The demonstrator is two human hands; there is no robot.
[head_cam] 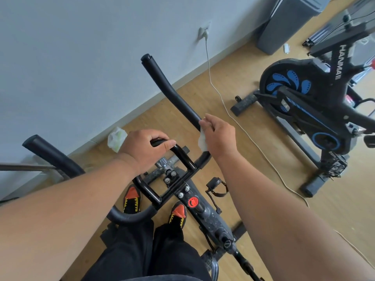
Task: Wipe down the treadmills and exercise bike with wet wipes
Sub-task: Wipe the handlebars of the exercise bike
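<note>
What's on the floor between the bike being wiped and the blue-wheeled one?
In the head view, a thin white cable runs across the wooden floor between the near bike and the blue-wheeled bike.

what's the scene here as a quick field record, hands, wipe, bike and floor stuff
left hand: grips the inner loop bar of the handlebar
right hand: holds a white wet wipe against the right handlebar grip
second exercise bike: stands apart, to the right
floor: crumpled wipe by the wall; white cable from the wall socket
</note>
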